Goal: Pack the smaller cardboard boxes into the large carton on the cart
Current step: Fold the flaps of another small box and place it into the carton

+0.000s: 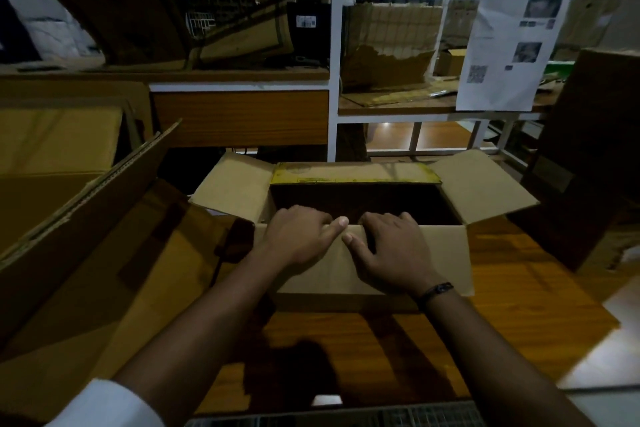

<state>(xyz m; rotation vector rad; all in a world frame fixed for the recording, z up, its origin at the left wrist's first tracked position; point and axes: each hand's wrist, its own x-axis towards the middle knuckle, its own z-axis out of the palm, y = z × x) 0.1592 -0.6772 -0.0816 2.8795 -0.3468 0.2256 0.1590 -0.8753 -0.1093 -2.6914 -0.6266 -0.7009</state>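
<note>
**packrat_77:** Forearms reach in from the bottom edge, with a white sleeve (104, 402) on the left one. Both land on the same thing: the near flap (446, 253) of the open box (485, 184), dead ahead on the wooden top (519, 288).

**tapegun:** So what are the hands actually doing?

**packrat_77:** Left hand (298, 239) and right hand (391, 250) sit side by side. Each has its fingers hooked over the fold into the opening and its thumb laid on the outside of the flap, so both are gripping that flap. My read is they're folding it down and out so it doesn't block the mouth. The other three flaps are splayed outward (the far one carries a yellow strip (356, 172)).

**tapegun:** Anything inside yet?

**packrat_77:** Can't tell, the interior is pure shadow. I also can't say whether this is the big carton or one of the small ones. Large cardboard panels (104, 218) lean just to its left, and no cart is plainly visible. I'd guess the packing proper hasn't begun — this looks like prep.
</note>
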